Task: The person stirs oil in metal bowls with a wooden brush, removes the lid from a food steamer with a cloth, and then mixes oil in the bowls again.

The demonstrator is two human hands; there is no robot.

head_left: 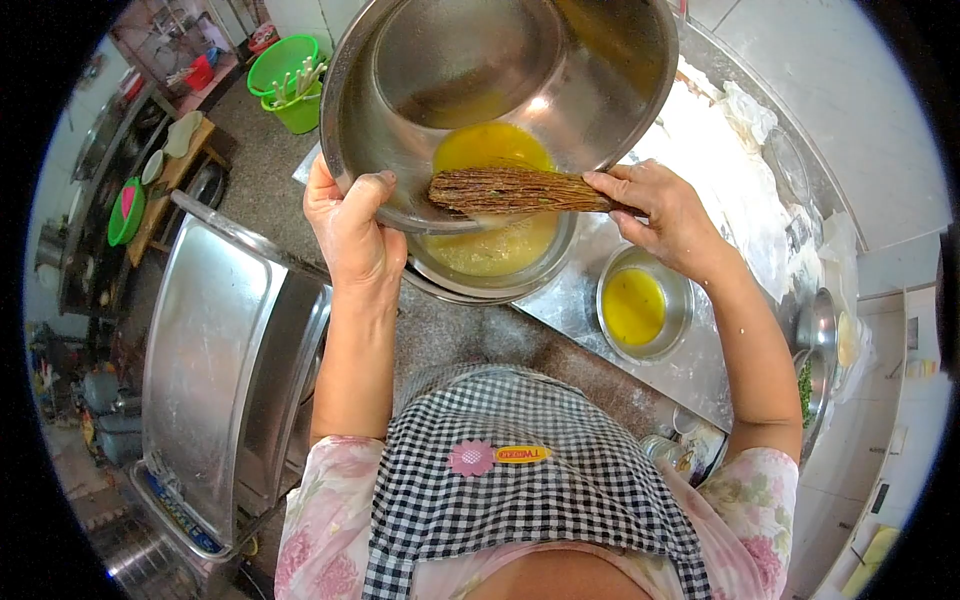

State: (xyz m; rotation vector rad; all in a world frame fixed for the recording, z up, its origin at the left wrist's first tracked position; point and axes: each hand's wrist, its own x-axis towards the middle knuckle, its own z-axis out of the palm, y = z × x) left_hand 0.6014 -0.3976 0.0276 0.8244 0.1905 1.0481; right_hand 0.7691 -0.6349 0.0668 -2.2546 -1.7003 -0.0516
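Observation:
My left hand (352, 222) is closed on the rim of a large steel bowl (590, 60), tilted toward me. Yellow liquid (490, 146) pools at the bowl's lowered side. In my right hand (668, 215) is a brown twig brush (510, 190), gripped at its narrow end, its wide end lying across the bowl's near rim. Underneath stands a second steel bowl (568, 250) with paler, frothy yellow liquid, partly hidden by the tilted one. To the right of it, a smaller steel bowl (680, 300) holds more yellow liquid.
A white floury surface (715, 190) spreads at the right on the metal worktop (705, 375). Large metal trays (205, 330) stand upright at my left. Green buckets (298, 115) are on the floor at the back left. Steel bowls (825, 330) sit at the far right.

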